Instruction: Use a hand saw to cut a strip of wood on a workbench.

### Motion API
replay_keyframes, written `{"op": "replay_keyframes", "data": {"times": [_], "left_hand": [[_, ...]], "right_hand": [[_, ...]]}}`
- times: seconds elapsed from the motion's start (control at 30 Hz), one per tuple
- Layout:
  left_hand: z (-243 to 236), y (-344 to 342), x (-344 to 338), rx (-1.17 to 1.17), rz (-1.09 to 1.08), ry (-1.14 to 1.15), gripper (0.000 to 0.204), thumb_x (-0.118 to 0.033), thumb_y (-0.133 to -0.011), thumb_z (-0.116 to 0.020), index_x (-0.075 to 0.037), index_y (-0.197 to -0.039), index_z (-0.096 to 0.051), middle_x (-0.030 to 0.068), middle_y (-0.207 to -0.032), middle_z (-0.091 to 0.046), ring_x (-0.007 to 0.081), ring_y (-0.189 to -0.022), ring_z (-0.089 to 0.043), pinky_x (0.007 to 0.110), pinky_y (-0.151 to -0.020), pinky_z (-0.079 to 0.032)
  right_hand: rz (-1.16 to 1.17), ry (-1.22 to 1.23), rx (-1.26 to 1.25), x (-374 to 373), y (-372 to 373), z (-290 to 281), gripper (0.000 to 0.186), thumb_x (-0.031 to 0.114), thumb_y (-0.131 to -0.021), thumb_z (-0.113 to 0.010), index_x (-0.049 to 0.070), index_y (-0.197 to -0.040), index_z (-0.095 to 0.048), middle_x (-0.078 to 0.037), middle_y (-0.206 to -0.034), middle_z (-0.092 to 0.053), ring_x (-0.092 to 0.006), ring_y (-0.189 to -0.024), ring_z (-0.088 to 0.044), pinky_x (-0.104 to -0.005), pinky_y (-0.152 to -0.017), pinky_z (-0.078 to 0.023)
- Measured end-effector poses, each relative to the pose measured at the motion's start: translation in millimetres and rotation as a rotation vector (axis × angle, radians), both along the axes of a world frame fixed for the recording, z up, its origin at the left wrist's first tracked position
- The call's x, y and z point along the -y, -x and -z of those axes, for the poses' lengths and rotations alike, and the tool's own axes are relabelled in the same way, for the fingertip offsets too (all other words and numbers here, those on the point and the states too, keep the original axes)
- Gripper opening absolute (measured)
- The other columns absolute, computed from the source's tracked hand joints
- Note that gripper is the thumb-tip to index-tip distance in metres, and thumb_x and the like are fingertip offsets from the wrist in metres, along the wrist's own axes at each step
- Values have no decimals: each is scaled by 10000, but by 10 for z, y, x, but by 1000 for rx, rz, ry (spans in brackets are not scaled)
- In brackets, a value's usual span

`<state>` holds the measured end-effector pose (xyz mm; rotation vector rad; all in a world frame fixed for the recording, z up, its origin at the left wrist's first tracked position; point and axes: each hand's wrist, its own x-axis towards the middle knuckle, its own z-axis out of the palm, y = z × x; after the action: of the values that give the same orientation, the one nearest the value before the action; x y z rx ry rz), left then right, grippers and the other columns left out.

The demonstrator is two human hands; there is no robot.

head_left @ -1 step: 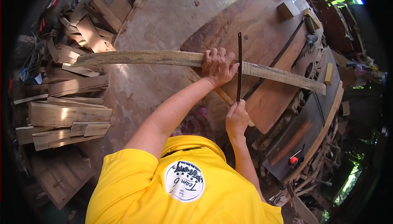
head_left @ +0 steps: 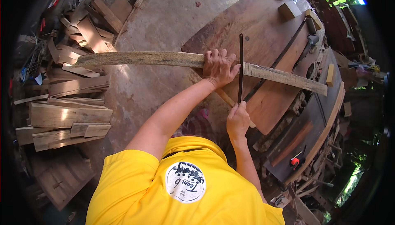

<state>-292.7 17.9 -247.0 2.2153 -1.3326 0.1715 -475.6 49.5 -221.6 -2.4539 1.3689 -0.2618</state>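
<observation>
A long, rough wooden plank (head_left: 140,58) stretches from left to right in front of me, curving slightly at its left part. My left hand (head_left: 220,67) presses down on its middle, fingers wrapped over the far edge. Just right of that hand, a thin dark saw (head_left: 241,76), seen edge-on, crosses the plank. My right hand (head_left: 238,120) is closed around the saw's near end; its grip is hidden in the fingers. Several dark lines mark the plank right beside the saw. Under the plank and my hands runs a slanting wooden stick (head_left: 225,97).
Beneath the plank's right half is a large brown wooden slab (head_left: 222,31) with a wooden block (head_left: 289,10) and a long dark bar (head_left: 284,52). Scrap boards (head_left: 70,116) pile up at left. A red tape measure (head_left: 295,161) lies on a dark board at right.
The saw and my right hand have shifted very slightly toward me. My left hand and the plank look unmoved.
</observation>
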Motion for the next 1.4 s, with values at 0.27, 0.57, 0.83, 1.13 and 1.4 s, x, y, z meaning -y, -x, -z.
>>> {"op": "replay_keyframes", "data": {"times": [0.27,0.57,0.83,1.13,1.4], "left_hand": [[-10,-4,-12,45,-1,35,271,-429,-849,-600,-164,-899,-629,78,-883,-543,271,-869,-525,438,-786,-360],[-2,53,81,72,-4,50,196,-373,-870,-589,-183,-841,-624,58,-843,-541,266,-844,-531,430,-765,-379],[2,-31,2,126,-29,10,215,-391,-856,-595,-180,-828,-618,68,-834,-542,270,-817,-538,433,-750,-387],[36,-67,-80,93,-54,-26,210,-384,-859,-582,-180,-819,-613,73,-849,-541,281,-837,-537,443,-760,-390],[40,1,34,80,-43,23,226,-394,-858,-561,-177,-805,-594,81,-845,-536,277,-838,-537,436,-763,-389]], "right_hand": [[-11,-62,-8,-101,64,9,146,144,-973,-471,-3,-967,-475,-262,-699,-633,-421,-665,-644,-473,-587,-525],[16,-96,-1,420,-356,-78,172,162,-991,-427,-3,-958,-461,-293,-737,-627,-470,-719,-625,-539,-614,-491],[36,-159,71,47,-138,2,180,180,-981,-419,1,-970,-441,-279,-700,-629,-467,-697,-633,-566,-605,-488],[-8,-187,-84,-71,-77,38,243,226,-982,-432,-9,-1042,-452,-289,-734,-636,-478,-723,-633,-567,-654,-494],[8,-149,-53,364,-430,-56,171,178,-972,-425,9,-997,-432,-290,-750,-641,-464,-748,-643,-558,-660,-501]]}}
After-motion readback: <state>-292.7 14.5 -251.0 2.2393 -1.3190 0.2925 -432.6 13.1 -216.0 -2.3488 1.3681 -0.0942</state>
